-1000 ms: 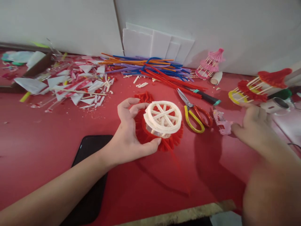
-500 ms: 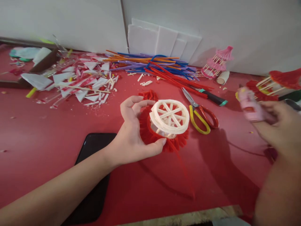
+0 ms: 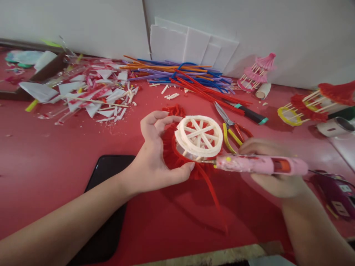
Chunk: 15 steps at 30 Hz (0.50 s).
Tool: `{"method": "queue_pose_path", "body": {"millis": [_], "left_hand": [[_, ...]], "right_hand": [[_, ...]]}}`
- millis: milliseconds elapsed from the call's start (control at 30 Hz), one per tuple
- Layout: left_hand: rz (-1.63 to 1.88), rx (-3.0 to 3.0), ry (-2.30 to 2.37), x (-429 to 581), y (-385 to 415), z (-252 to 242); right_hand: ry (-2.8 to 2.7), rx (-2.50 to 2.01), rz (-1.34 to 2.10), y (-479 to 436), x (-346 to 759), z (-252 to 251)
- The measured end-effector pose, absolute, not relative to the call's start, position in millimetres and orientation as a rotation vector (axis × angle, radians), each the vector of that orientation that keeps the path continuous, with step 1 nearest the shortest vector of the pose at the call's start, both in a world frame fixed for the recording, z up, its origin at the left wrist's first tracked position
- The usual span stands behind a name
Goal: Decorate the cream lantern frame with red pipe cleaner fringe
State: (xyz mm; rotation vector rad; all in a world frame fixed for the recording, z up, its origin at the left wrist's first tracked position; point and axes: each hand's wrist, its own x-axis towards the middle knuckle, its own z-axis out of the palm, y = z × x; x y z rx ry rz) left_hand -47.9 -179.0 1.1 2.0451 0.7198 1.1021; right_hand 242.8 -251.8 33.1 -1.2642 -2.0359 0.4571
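My left hand (image 3: 156, 159) is closed around the side of a small round craft piece, its thumb at the front and fingers at the back. On top of the piece is a cream spoked wheel (image 3: 200, 136) of pipe cleaner. Below it spreads a red pipe-cleaner frill (image 3: 169, 146), and a loose red strand (image 3: 212, 190) trails toward the table's front. My right hand (image 3: 273, 181) grips a pink hot glue gun (image 3: 249, 163), its metal tip at the near right edge of the piece. Whether the tip touches is hard to make out.
Scissors (image 3: 230, 140) and a black-handled cutter (image 3: 252, 113) lie right of the piece. Behind are pipe cleaners (image 3: 177, 72) and paper scraps (image 3: 94, 92). A phone (image 3: 108, 207) lies under my left forearm. A pink tower (image 3: 257, 72) and red-and-yellow one (image 3: 313, 107) stand right.
My right hand has brought the glue gun leftward from the far right to the piece. The yellow-rimmed tower end and a white cup-like object now show. My left hand keeps its hold.
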Motion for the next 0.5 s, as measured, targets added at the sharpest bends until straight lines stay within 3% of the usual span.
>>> {"method": "queue_pose_path", "body": {"millis": [500], "left_hand": [[1.101, 2.044, 0.687, -47.6, -178.9, 1.9]], "right_hand": [[-1.997, -1.233, 0.500, -252.2, 234.2, 29.2]]}}
